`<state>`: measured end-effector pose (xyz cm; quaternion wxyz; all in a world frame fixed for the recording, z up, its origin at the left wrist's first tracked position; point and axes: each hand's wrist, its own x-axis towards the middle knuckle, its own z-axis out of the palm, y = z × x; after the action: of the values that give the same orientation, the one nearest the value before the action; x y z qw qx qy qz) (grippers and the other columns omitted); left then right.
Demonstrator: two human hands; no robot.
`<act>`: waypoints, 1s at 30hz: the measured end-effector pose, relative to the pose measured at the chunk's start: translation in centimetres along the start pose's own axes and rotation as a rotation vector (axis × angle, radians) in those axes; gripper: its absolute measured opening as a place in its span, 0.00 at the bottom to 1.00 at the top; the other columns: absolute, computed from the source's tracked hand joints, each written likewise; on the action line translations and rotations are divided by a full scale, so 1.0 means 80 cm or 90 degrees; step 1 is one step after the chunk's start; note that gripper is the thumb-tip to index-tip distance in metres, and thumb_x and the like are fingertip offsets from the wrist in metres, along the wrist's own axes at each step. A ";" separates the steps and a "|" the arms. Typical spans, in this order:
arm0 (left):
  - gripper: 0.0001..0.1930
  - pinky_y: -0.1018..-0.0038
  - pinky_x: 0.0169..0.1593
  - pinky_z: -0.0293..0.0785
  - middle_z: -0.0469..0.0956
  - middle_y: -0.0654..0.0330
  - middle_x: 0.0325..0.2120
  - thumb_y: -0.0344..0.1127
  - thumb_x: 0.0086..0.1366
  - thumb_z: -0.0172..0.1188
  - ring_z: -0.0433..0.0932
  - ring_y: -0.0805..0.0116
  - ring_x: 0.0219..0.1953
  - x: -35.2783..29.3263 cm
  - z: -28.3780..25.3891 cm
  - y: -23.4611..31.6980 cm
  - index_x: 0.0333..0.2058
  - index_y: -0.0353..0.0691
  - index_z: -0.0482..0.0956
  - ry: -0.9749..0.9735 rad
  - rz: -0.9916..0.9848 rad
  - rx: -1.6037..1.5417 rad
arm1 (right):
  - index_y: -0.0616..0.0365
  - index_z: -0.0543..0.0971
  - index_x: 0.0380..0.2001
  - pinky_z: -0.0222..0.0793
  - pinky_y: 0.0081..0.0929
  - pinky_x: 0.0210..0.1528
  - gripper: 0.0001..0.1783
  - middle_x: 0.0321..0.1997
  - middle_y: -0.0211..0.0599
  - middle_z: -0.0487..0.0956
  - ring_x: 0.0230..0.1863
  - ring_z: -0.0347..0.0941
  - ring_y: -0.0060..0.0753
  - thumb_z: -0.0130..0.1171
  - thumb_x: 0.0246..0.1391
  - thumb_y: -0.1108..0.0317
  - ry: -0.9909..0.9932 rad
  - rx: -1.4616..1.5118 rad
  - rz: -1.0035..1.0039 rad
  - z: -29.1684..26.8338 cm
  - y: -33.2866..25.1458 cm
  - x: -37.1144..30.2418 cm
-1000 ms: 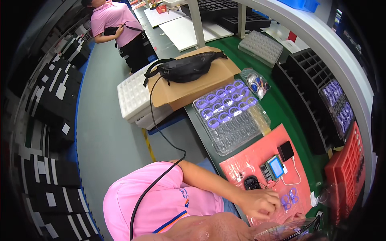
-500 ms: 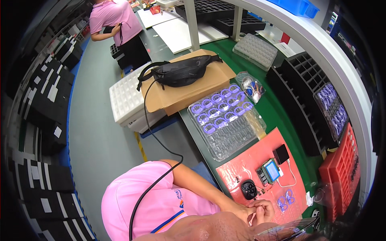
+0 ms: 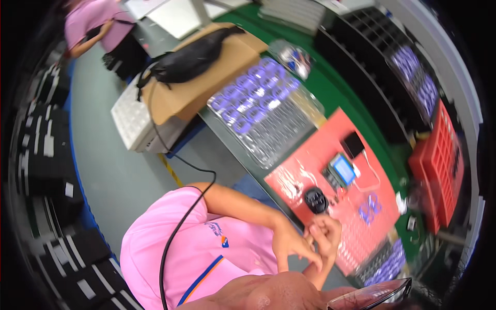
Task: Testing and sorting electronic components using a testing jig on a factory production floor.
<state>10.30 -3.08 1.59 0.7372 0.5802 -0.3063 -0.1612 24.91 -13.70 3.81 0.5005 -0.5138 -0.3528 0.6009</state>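
My left hand [image 3: 290,244] is beside my right hand, its fingers stretched apart and pointing down across the right wrist. I see nothing in it. My right hand [image 3: 323,233] is raised with its fingers curled inward; whether something small sits in them is hidden. Both are just off the near edge of a red mat [image 3: 356,232]. On that mat, close to the right fingers, lies a round glossy black case [image 3: 315,200]. Behind it are a small device with a lit blue screen [image 3: 343,169] and a black box [image 3: 353,144] with a white cable. Purple rings [image 3: 370,208] lie to the right.
A clear tray of purple rings [image 3: 258,93] stands beyond the mat; another tray [image 3: 390,263] lies near right. Black divided trays [image 3: 356,77] and red crates [image 3: 439,165] line the right. A waist bag [image 3: 194,57] lies on a cardboard box [image 3: 175,98]. Another person [image 3: 103,31] stands far left.
My hands were clasped low together; now they are higher in view, and the left fingers have spread apart. The view has tilted, bringing the near tray of purple rings into sight.
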 end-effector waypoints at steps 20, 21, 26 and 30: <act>0.62 0.55 0.78 0.50 0.62 0.37 0.70 0.82 0.60 0.63 0.59 0.42 0.74 -0.030 -0.017 -0.010 0.78 0.41 0.55 0.000 0.189 -0.047 | 0.67 0.82 0.37 0.69 0.20 0.27 0.06 0.25 0.35 0.84 0.22 0.76 0.18 0.63 0.65 0.73 0.006 -0.047 -0.146 0.020 0.013 0.015; 0.61 0.56 0.76 0.53 0.63 0.37 0.69 0.81 0.60 0.64 0.61 0.43 0.73 -0.031 -0.016 -0.011 0.77 0.41 0.57 0.029 0.186 -0.006 | 0.67 0.82 0.37 0.70 0.20 0.28 0.07 0.27 0.37 0.84 0.23 0.76 0.19 0.62 0.65 0.72 0.023 -0.037 -0.152 0.021 0.013 0.016; 0.49 0.57 0.68 0.65 0.70 0.40 0.64 0.72 0.62 0.70 0.69 0.45 0.66 -0.035 -0.003 0.005 0.69 0.39 0.70 0.140 0.088 0.075 | 0.69 0.81 0.38 0.73 0.24 0.34 0.10 0.33 0.42 0.85 0.29 0.78 0.24 0.60 0.67 0.69 0.045 0.004 -0.138 0.024 0.011 0.016; 0.32 0.59 0.61 0.72 0.77 0.46 0.56 0.56 0.63 0.75 0.75 0.50 0.60 -0.045 0.014 0.030 0.57 0.39 0.80 0.291 0.043 0.150 | 0.69 0.80 0.43 0.75 0.26 0.42 0.11 0.40 0.46 0.85 0.37 0.79 0.28 0.59 0.69 0.68 0.106 0.006 -0.159 0.028 0.021 0.014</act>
<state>6.53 -1.12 3.07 0.7198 0.6726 -0.1679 0.0358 22.35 -12.87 2.46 0.6012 -0.5114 -0.3687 0.4910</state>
